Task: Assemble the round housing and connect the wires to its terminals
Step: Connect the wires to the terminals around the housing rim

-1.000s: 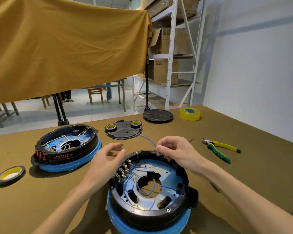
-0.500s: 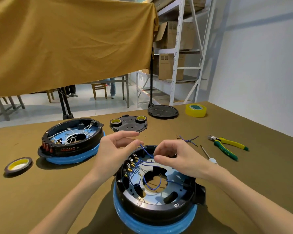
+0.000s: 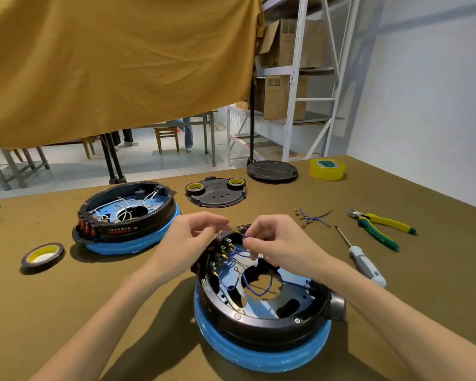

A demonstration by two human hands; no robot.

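Bench [image 3: 66,312] is carrying the round housing [image 3: 261,317] at its near edge, where the right hand [image 3: 280,243] is pinching a blue wire [image 3: 245,237] and the left hand [image 3: 190,237], fingers curled together, is gripping a terminal [image 3: 235,230].

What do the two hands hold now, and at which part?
The right hand pinches a blue wire near its upper end, above the near housing. The left hand has curled fingers by the terminals; what it holds cannot be told.
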